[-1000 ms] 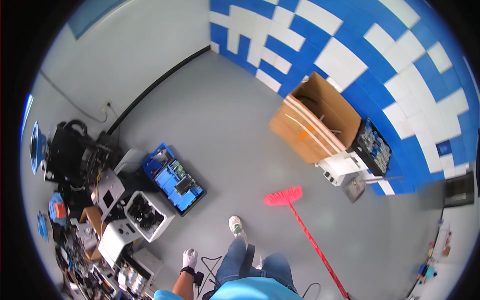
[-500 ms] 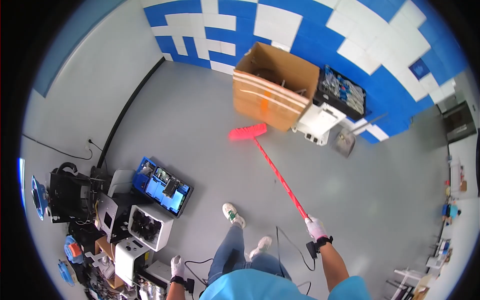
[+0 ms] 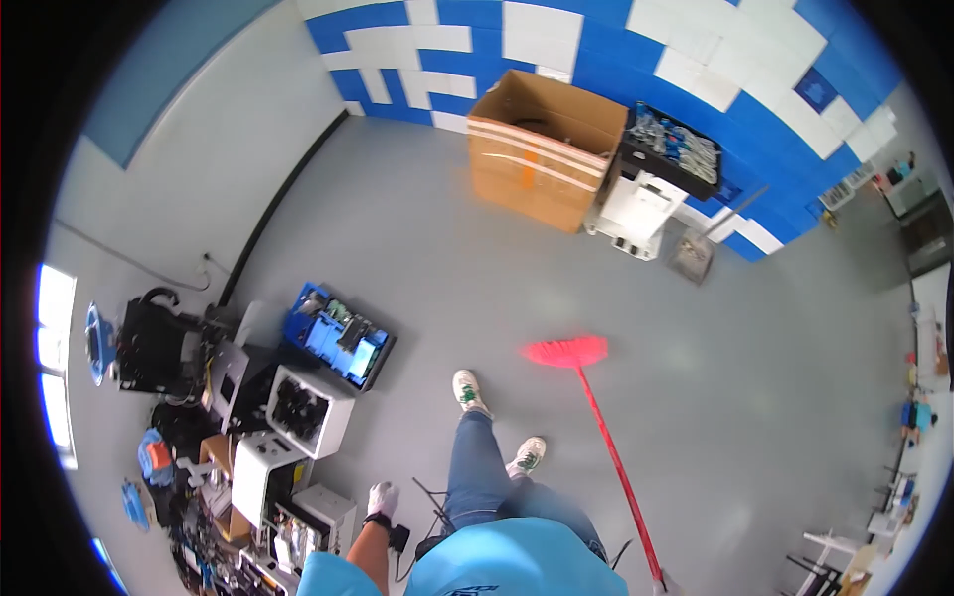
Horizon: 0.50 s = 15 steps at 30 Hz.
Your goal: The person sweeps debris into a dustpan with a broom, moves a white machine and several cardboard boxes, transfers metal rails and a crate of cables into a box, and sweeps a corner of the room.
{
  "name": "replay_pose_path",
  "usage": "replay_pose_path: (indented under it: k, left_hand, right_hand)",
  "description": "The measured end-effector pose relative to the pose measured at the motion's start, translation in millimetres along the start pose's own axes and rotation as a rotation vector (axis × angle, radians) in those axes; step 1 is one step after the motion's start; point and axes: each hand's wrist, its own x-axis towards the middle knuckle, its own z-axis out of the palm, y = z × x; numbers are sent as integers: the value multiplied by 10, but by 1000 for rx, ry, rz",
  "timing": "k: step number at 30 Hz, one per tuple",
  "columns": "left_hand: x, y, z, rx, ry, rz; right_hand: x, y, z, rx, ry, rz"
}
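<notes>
A broom with a red bristle head point(image 3: 568, 351) and a long red handle point(image 3: 618, 460) stretches across the grey floor, its head resting to the right of my feet. At the lower edge of the view, my right hand point(image 3: 665, 584) in a white glove grips the end of the handle; most of that hand is cut off. My left hand point(image 3: 382, 499), also gloved in white, hangs beside my left hip with nothing in it, its fingers loosely bent. A dark band with a small black box sits on the left wrist.
By the blue and white wall stand a large cardboard box point(image 3: 537, 179), a black crate of bagged parts point(image 3: 671, 151), a white appliance point(image 3: 632, 213) and a long-handled dustpan point(image 3: 693, 254). Machine housings point(image 3: 310, 409) and a blue tray of parts point(image 3: 341, 338) crowd the left side.
The broom head has come away from the cardboard box, nearer to me and to the right. My right hand has drawn back to the lower edge; my left hand has swung slightly forward.
</notes>
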Motion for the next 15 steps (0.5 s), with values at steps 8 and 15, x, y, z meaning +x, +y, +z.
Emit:
replay_pose_path:
  k: [8, 15]
  left_hand:
    - [-367, 286, 8, -17, 71, 17]
    - [-602, -438, -47, -256, 146, -63]
  right_hand:
    - [448, -730, -352, 141, 50, -284]
    - [1731, -3347, -550, 101, 12, -517]
